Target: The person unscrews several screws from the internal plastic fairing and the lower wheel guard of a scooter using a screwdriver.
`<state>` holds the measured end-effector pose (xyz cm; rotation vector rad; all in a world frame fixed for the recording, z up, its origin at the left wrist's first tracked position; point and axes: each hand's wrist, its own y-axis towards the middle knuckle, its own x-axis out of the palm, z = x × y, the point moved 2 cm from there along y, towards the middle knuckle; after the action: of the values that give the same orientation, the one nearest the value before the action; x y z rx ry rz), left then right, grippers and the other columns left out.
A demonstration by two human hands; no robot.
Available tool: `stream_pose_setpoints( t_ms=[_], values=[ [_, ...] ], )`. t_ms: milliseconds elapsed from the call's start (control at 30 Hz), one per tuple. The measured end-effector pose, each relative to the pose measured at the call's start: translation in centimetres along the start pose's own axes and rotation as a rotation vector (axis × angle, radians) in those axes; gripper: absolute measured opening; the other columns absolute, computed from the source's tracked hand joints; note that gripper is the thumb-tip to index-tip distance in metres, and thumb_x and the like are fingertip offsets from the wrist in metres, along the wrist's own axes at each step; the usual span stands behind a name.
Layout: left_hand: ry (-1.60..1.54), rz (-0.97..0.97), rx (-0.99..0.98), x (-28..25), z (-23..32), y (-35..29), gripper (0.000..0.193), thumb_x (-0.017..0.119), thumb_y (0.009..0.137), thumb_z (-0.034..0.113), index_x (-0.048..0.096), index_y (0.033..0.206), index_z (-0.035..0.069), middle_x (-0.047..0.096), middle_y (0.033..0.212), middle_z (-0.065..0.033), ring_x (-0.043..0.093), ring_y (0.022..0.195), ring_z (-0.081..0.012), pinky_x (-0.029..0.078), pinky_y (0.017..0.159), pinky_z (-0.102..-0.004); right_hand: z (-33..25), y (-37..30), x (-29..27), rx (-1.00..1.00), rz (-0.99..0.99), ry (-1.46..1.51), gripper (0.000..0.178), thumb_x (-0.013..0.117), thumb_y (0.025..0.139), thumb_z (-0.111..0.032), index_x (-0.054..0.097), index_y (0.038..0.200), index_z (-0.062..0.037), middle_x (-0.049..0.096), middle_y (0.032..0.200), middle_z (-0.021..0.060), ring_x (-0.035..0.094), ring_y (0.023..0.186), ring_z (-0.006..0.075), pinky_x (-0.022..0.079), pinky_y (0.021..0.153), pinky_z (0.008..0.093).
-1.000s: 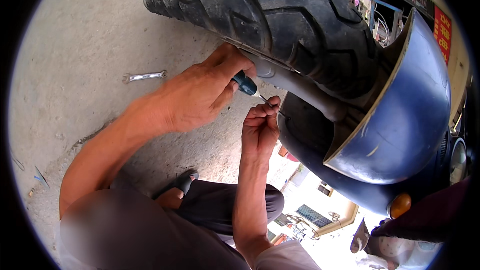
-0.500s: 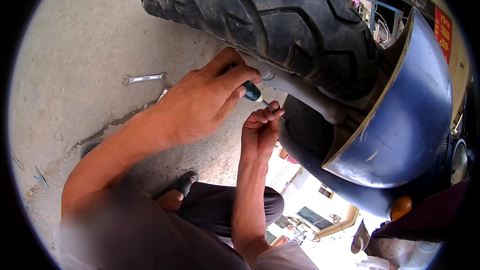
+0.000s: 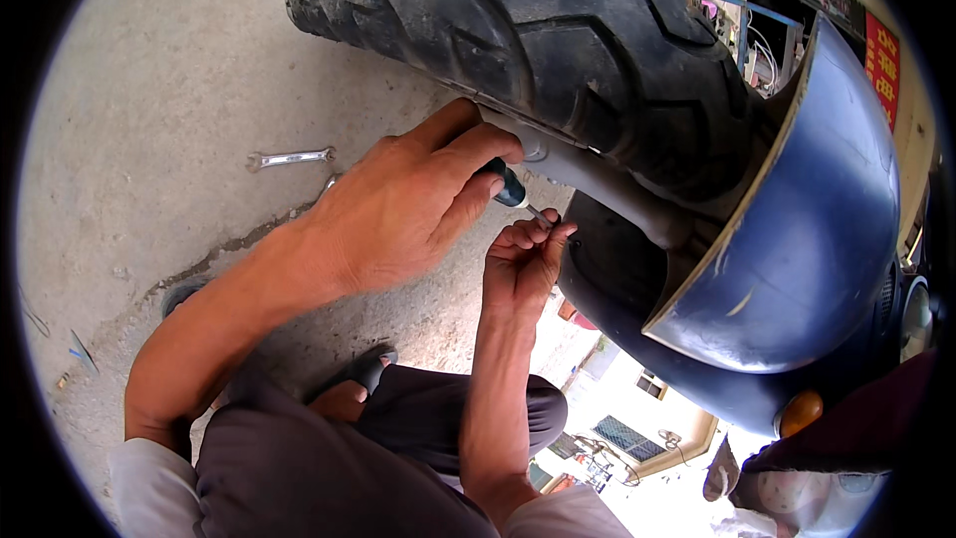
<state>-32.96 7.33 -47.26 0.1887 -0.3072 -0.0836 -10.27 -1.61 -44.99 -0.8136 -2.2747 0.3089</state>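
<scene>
My left hand [image 3: 393,204] is wrapped round the dark green handle of a screwdriver [image 3: 510,186], whose thin shaft slants down to the right. The shaft's tip meets the fingertips of my right hand [image 3: 520,264], which are pinched together. Something small and dark shows at those fingertips, too small to name. Just beyond them is the dark inner side of a blue painted panel [image 3: 622,334]. Above both hands lies the wheel's black tyre [image 3: 498,30] with its deep tread, and a grey metal tube [image 3: 607,182] runs beneath it.
A curved blue mudguard [image 3: 797,229] bulges at the right, with an orange lamp [image 3: 800,412] below it. On the concrete ground to the left lies an open-ended wrench [image 3: 292,158], with part of another metal tool [image 3: 332,181] near my left wrist. My knee [image 3: 543,413] is bent below my hands.
Both hands and the screwdriver have shifted very slightly to the right and down. The grip of each hand looks the same.
</scene>
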Motion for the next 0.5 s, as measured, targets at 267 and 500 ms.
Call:
stream_pose_setpoints(
  t_ms=[267, 500],
  values=[
    [0.106, -0.246, -0.19, -1.1, -0.6, 0.5, 0.028, 0.06, 0.099, 0.028, 0.063, 0.113, 0.004, 0.067, 0.11, -0.0232, 0.069, 0.09, -0.0395, 0.054, 0.072, -0.044, -0.5, 0.0, 0.0, -0.086, 0.058, -0.011, 0.021, 0.061, 0.1, -0.015, 0.058, 0.114, -0.0003, 0.066, 0.103, 0.006, 0.061, 0.078, 0.0136, 0.053, 0.071, 0.0241],
    [0.121, -0.155, -0.116, -1.0, -1.1, 0.4, 0.027, 0.06, 0.1, 0.025, 0.065, 0.113, 0.002, 0.069, 0.1, -0.0221, 0.068, 0.074, -0.0341, 0.052, 0.068, -0.0404, 0.5, -0.5, 0.5, -0.037, -0.017, -0.098, 0.022, 0.064, 0.099, -0.018, 0.06, 0.112, -0.0012, 0.067, 0.099, 0.005, 0.062, 0.078, 0.0127, 0.054, 0.071, 0.0236]
  ],
)
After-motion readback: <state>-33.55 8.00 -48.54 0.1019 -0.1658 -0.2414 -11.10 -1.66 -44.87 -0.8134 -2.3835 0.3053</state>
